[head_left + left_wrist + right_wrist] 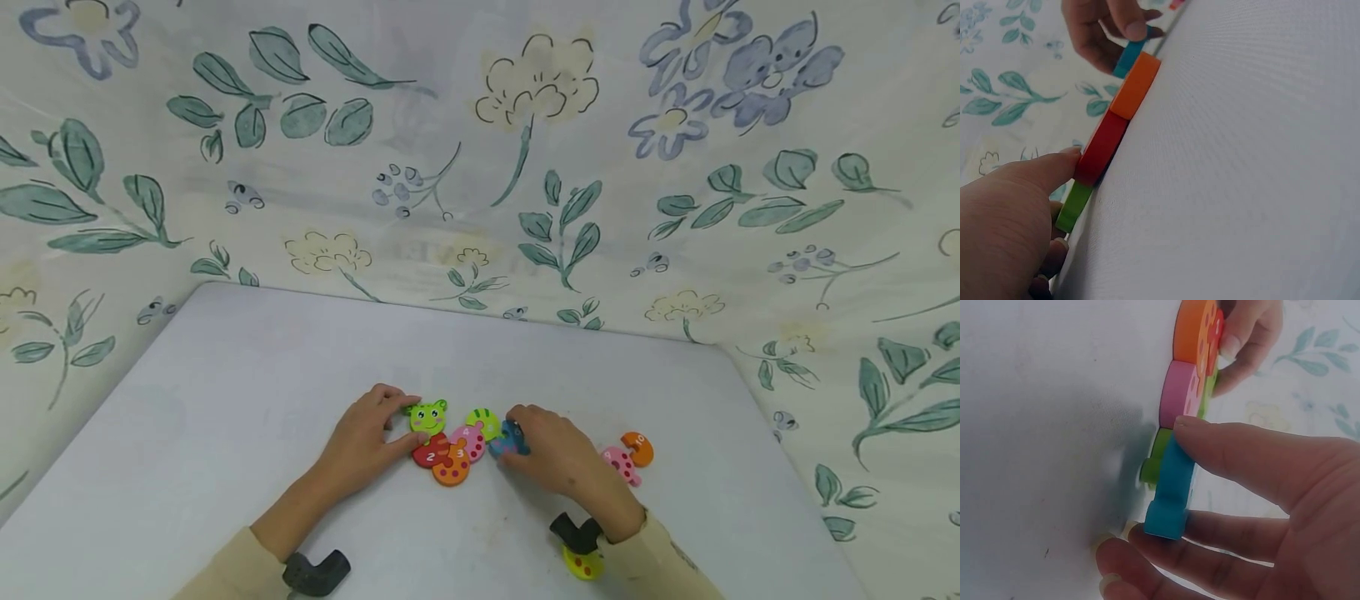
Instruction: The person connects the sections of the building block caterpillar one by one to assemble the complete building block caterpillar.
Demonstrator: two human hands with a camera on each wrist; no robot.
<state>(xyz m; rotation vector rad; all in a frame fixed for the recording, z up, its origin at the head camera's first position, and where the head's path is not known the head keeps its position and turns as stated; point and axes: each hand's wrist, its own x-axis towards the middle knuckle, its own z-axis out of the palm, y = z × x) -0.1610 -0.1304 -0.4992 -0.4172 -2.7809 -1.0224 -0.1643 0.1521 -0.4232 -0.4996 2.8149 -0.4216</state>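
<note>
A row of wooden caterpillar puzzle pieces lies on the table: a smiling green head (427, 417), a red piece (430, 454), an orange piece (452, 471), a pink piece (470, 443) and a green striped piece (481, 422). My left hand (366, 433) grips the head end, its thumb against the red piece and its fingers by the green head. In my right hand (557, 450), thumb and fingers pinch a blue puzzle piece (1175, 472) at the row's right end. The right wrist view shows it raised and tilted, overlapping the green striped piece.
To the right of my right hand lie a pink piece (619, 463) and an orange piece (640, 450) marked 10. A yellow spotted piece (583, 567) is partly hidden beneath the right wrist's black camera mount (576, 532). Flowered cloth (465, 167) rises behind the white table (300, 358).
</note>
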